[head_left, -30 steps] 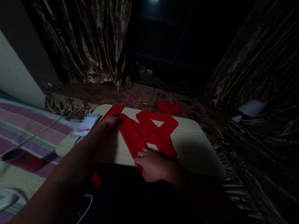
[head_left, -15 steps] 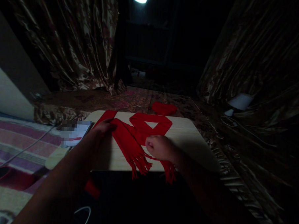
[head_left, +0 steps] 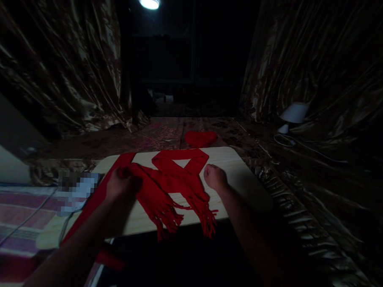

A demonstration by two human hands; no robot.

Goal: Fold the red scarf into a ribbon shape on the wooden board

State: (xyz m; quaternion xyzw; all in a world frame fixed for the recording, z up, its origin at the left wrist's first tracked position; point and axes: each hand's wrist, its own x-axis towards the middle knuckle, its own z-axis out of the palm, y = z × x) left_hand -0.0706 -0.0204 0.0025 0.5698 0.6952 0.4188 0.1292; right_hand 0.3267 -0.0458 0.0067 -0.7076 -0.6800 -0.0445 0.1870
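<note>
A red fringed scarf [head_left: 157, 195] lies on a pale wooden table [head_left: 240, 179], bent into a loop at the far side, with its two fringed ends toward me. Its fringes hang at the near edge. My left hand [head_left: 121, 185] is at the left fold of the scarf, fingers curled on the cloth. A long red strip [head_left: 95, 202] runs beside it, partly hidden by my forearm, and drops past the near edge. My right hand [head_left: 215, 177] is closed like a fist just right of the loop, above the wood, with no cloth visible in it.
Beyond the table lies a red bundle [head_left: 200, 138] on patterned cloth. A white lamp [head_left: 294, 113] with a cord stands at the right. Blurred papers [head_left: 76, 193] and a cable are at the left, near a striped bedcover [head_left: 7, 220]. Dark curtains hang behind.
My right hand has left the fringe and moved to the right of the loop. My left hand has come nearer, still at the scarf's fold. The view has turned a little to the right.
</note>
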